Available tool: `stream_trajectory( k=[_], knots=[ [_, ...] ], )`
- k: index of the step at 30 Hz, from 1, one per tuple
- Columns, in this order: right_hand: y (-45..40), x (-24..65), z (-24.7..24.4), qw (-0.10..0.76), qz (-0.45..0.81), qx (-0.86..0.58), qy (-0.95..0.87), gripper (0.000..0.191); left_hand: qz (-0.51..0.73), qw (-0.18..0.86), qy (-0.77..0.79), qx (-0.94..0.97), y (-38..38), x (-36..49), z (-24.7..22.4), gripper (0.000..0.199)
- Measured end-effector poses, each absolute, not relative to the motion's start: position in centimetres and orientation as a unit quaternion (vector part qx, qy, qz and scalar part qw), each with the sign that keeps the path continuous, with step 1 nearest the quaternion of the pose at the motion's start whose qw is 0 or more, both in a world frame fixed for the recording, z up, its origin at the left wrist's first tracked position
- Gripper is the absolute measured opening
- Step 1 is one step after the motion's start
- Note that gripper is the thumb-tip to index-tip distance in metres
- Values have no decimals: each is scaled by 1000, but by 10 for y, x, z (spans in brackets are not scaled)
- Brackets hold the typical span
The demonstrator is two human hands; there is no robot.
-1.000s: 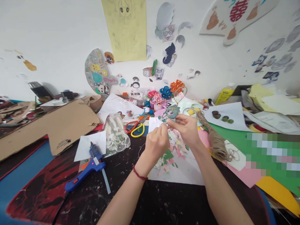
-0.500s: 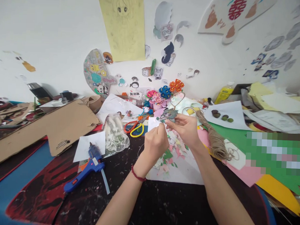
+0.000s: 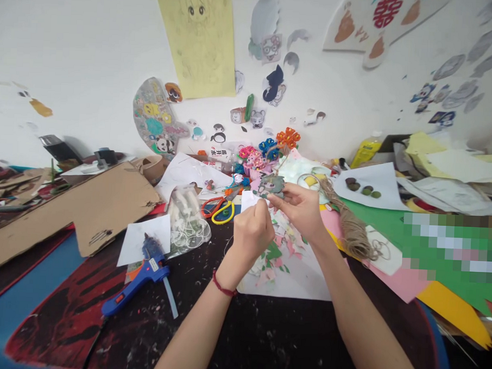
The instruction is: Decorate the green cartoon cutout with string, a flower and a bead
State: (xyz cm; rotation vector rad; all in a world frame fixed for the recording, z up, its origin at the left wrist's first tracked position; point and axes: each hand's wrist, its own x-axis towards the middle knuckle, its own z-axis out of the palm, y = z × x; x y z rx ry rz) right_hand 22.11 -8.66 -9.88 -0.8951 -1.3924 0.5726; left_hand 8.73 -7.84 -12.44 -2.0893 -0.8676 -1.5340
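Over the middle of the desk, my right hand pinches a small grey-green cut-out figure between thumb and fingers. Curled like a fist, my left hand is just in front of the figure's lower left edge. Whatever its fingers hold is hidden from me. Below both hands, pink, green and white paper scraps lie scattered on a white sheet. Bunches of small pink, blue and orange flowers stand behind the cut-out.
Left of my hands lie a blue glue gun, scissors with orange and yellow handles and a clear bag with white cords. Cardboard spreads farther left. A twine bundle and coloured paper lie to the right.
The whole view has shifted slightly. The cut-out's face now shows a little more plainly in my right hand. My left hand stays curled close to it.
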Motion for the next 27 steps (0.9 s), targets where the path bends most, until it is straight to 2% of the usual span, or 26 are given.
stream_trajectory(
  k=[4,10,19,27],
  knots=[
    [-83,224,-101,636,274,-407,-595,38,-543,203,-314,-751,-76,88,-126,26],
    [-83,226,-99,619,305,-413,-595,34,-534,196,-323,-756,-73,88,-129,27],
    [-81,228,-101,602,317,-449,-580,49,-528,184,-319,-765,-67,85,-129,27],
    [-80,230,-103,587,326,-454,-586,45,-528,172,-320,-768,-67,86,-132,26]
  ],
)
